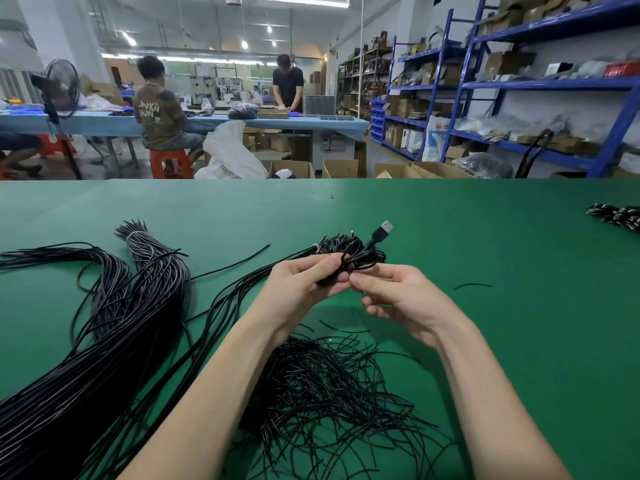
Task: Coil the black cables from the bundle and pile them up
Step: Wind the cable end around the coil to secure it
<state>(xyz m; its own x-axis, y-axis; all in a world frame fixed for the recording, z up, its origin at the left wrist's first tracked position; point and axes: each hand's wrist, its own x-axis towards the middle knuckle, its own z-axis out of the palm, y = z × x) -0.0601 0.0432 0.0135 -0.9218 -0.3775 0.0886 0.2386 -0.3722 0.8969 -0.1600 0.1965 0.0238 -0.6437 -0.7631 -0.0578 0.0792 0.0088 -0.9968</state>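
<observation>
Cable bundle (pixel 104 341): long black strands along the left edge of the green table (pixel 485 237).
Left hand (pixel 301 285): fingers curled round a coiled cable (pixel 356 259) above the table's middle.
Right hand (pixel 401 299): thumb and fingertips pinching the same coil; USB plug (pixel 382 230) sticks up.
Pile (pixel 614 214): coiled cables at the right edge.
</observation>
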